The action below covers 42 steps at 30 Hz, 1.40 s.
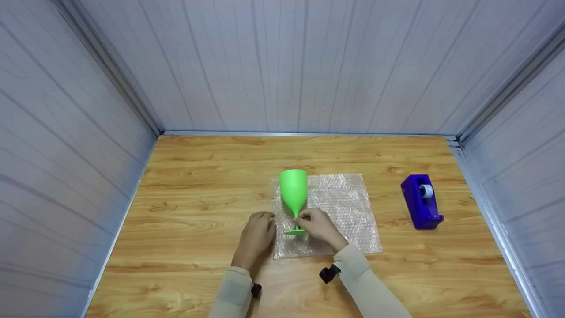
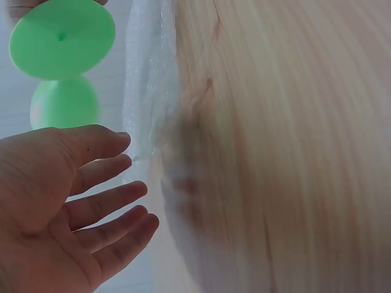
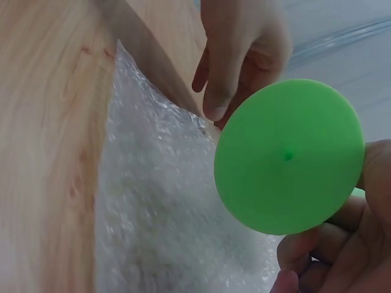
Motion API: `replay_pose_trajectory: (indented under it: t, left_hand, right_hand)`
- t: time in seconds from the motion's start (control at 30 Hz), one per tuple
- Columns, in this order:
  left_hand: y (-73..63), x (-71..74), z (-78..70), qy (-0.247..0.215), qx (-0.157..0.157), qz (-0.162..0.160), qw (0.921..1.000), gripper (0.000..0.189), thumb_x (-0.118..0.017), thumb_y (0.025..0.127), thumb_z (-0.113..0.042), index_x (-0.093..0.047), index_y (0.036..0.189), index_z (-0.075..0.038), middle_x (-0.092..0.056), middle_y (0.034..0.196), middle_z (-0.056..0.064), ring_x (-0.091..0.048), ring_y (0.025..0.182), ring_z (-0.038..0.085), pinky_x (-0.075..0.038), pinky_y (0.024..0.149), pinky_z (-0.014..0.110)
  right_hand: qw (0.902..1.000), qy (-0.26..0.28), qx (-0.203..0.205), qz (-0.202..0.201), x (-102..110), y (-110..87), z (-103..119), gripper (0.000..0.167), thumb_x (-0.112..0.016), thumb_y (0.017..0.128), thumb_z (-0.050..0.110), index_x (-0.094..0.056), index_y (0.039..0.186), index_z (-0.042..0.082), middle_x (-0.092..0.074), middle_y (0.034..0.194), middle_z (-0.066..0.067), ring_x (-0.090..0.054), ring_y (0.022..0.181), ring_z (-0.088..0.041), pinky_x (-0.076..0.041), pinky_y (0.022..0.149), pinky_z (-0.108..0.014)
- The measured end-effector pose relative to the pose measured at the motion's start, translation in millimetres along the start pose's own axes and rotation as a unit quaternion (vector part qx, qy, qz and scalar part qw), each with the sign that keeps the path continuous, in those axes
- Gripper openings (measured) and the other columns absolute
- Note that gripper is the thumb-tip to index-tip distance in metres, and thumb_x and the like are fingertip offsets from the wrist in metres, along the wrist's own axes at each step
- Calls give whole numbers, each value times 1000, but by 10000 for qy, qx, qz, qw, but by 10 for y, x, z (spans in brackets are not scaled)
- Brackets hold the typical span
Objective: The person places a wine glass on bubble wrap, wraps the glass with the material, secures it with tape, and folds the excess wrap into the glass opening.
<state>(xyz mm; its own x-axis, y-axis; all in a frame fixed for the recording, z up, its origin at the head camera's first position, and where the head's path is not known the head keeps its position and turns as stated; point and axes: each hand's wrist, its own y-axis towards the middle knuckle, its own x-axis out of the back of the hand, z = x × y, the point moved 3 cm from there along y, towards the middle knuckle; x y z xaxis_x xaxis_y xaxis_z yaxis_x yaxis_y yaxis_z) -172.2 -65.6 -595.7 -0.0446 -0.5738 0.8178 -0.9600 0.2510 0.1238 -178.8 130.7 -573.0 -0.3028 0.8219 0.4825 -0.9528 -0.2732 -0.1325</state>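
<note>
A bright green plastic goblet (image 1: 293,187) lies or tilts over the left part of a bubble wrap sheet (image 1: 346,212), its cup toward the back wall. My right hand (image 1: 318,226) pinches its stem just above the round foot. In the right wrist view the underside of the goblet's foot (image 3: 287,159) faces the camera and hides part of the fingers. Beside the sheet's left edge is my left hand (image 1: 257,234), its fingers relaxed and apart in the left wrist view, with nothing held. Whether its fingertips touch the sheet I cannot tell.
A blue tape dispenser (image 1: 421,202) with a white roll stands on the right side of the wooden table (image 1: 198,198). Pale panel walls (image 1: 282,66) enclose the table at the back and both sides.
</note>
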Motion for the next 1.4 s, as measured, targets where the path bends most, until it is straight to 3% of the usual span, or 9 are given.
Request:
replay_pose_trajectory:
  t: [0.23,0.43,0.6,0.77,0.9,1.0,1.1,1.2,1.4]
  left_hand:
    - [73,-19,30,-148,242,176,9994,26,-62,100,-13,-66,120,2,-68,113,18,-62,107,36,-52,90,48]
    - [222,-60,37,-920,714,289,9928,41,-52,104,-17,-52,137,8,-67,108,19,-66,98,33,-53,85,47]
    - [363,-87,34,-1825,1172,306,9757,58,-48,107,-33,-40,146,9,-66,116,21,-64,106,35,-52,89,50]
    - [442,-129,49,-2547,1814,211,9496,77,-50,101,-55,-39,148,6,-59,132,24,-56,124,37,-45,101,51]
    - [464,-169,57,-2839,2186,132,9335,86,-59,91,-65,-49,142,4,-61,129,22,-58,120,35,-48,98,48]
    - [470,-194,56,-2990,2193,100,9286,82,-66,88,-63,-56,134,4,-65,123,20,-62,112,33,-51,93,47]
    - [480,-215,46,-3146,2121,126,9251,76,-70,89,-56,-59,131,6,-66,121,20,-64,109,32,-52,92,45]
    - [496,-211,25,-3158,2097,124,9253,73,-72,89,-52,-59,129,7,-66,121,21,-64,110,33,-52,93,44]
    - [534,-198,-19,-2764,2114,-4,9375,73,-74,88,-50,-59,129,8,-66,118,21,-65,106,31,-53,89,44]
  right_hand:
    - [9998,-38,3,184,-156,71,-11,27,-68,95,18,-68,77,-2,-53,63,6,-43,57,-9,-39,56,-26]
    - [9999,26,-51,160,-238,103,-105,25,-68,94,17,-70,76,-1,-49,59,9,-41,54,-7,-36,53,-25]
    - [9997,189,-81,93,-294,98,-142,23,-68,94,17,-72,78,1,-49,59,9,-40,51,-7,-36,50,-24]
    - [9995,288,-64,72,-345,105,-158,24,-68,94,17,-71,75,3,-50,58,9,-41,49,-5,-36,48,-22]
    - [9995,313,-59,85,-370,111,-167,24,-69,94,17,-69,73,6,-49,57,9,-40,49,-6,-36,47,-22]
    - [9995,291,-102,37,-368,106,-179,21,-71,92,20,-71,77,6,-51,59,9,-42,52,-6,-36,48,-22]
    - [9995,118,-204,-204,-336,82,-196,21,-74,90,26,-72,89,5,-58,66,7,-48,56,-8,-40,51,-24]
    - [9968,-205,-109,-768,-256,62,-184,37,-75,90,32,-68,110,2,-64,84,-2,-56,69,-14,-48,61,-30]
    - [9788,-824,1095,-1521,-91,104,-65,49,-67,97,22,-55,138,-3,-57,124,-17,-60,104,-29,-52,89,-42]
